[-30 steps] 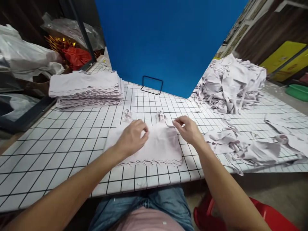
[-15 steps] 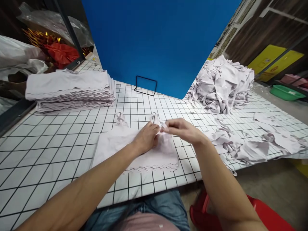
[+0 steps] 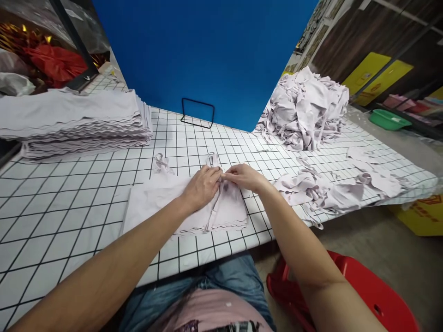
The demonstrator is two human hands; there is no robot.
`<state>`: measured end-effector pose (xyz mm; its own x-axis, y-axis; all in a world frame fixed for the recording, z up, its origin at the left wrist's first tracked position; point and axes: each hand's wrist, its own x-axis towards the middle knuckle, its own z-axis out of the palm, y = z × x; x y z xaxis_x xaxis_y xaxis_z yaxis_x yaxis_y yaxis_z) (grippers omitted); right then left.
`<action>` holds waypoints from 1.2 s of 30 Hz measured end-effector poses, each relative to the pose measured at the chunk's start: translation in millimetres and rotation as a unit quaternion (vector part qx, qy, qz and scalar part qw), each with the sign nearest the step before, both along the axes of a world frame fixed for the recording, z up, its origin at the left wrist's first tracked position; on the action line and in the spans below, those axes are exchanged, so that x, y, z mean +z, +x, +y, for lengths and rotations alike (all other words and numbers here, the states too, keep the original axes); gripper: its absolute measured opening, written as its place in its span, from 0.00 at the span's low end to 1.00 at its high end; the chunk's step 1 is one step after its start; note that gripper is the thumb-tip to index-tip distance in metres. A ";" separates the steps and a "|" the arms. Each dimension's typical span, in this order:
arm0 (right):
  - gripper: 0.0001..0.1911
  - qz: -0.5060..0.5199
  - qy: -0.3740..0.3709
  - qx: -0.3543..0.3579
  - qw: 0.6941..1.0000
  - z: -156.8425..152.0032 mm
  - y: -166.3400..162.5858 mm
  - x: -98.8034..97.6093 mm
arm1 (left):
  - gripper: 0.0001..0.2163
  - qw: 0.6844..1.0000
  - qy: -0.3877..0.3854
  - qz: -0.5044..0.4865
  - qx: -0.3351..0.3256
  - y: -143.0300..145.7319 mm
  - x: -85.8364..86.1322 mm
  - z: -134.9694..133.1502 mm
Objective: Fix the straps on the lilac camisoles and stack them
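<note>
A flat stack of pale cloth pieces (image 3: 152, 196) with wavy cut edges lies on the table in front of me. Two narrow looped cloth ends, one a strap loop (image 3: 161, 162) at the left, stick up past its far edge. My left hand (image 3: 204, 185) rests on the cloth near the right loop, its fingers bent and pressed together on the fabric there. Against its fingertips, my right hand (image 3: 244, 176) pinches a thin cloth strip. A narrow strip (image 3: 214, 213) hangs down from the hands across the stack. The fingertips partly hide the gripped cloth.
A tall pile of folded cloth (image 3: 79, 115) stands at the left. At the right are a heap of crumpled cloth (image 3: 308, 108) and loose scraps (image 3: 321, 189). A blue panel (image 3: 204, 55) stands behind; a red stool (image 3: 370, 295) is below right.
The view has shifted, so the table things appear further left and higher. My hands have stayed together at the right loop. A narrow strip now lies down across the stack below them.
</note>
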<state>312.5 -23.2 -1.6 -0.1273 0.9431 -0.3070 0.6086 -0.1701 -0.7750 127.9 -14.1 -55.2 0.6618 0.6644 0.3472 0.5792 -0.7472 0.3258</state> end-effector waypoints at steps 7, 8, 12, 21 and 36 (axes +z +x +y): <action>0.12 0.157 -0.027 0.011 0.987 -15.6 -9.0 -6.3 | 0.12 1.000 -0.003 -0.001 -0.003 -0.9 -4.1 3.3; 0.12 0.171 -0.042 0.042 0.983 -24.1 -5.8 -2.8 | 0.14 1.000 -0.008 -0.001 -0.003 -1.3 -4.0 3.4; 0.12 0.187 -0.115 0.182 0.958 -61.9 10.2 11.7 | 0.20 1.000 -0.023 0.004 0.015 -1.7 -3.6 2.8; 0.11 0.267 0.001 0.155 0.951 -64.1 26.3 -1.2 | 0.22 0.998 -0.036 -0.025 0.034 -3.6 -3.2 1.5; 0.09 0.292 0.132 0.001 0.947 2.0 -16.3 -30.5 | 0.09 0.866 -0.350 -0.354 0.044 -11.2 21.0 -2.5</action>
